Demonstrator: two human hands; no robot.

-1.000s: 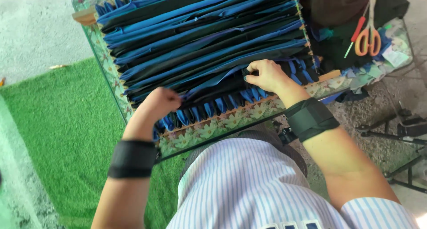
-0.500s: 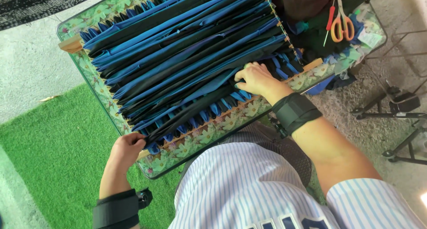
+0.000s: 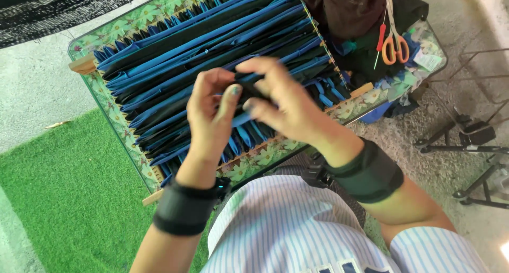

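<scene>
A frame [image 3: 108, 111] with a green flowered border lies before me, strung with many blue and black fabric strips [image 3: 175, 55] running across it. My left hand [image 3: 209, 119] and my right hand [image 3: 281, 100] are raised together above the strips near the frame's front edge. Both pinch the same dark strip [image 3: 245, 87] between thumb and fingers. Each wrist wears a black band.
Orange-handled scissors [image 3: 395, 45] and a red-handled tool [image 3: 380, 40] rest on dark cloth [image 3: 350, 8] at the frame's right end. Green artificial turf [image 3: 63, 199] lies to the left, bare concrete to the right with black metal stand legs [image 3: 466, 146].
My left hand has come up from the frame's front-left edge to meet my right hand. Both now grip a dark strip lifted above the others.
</scene>
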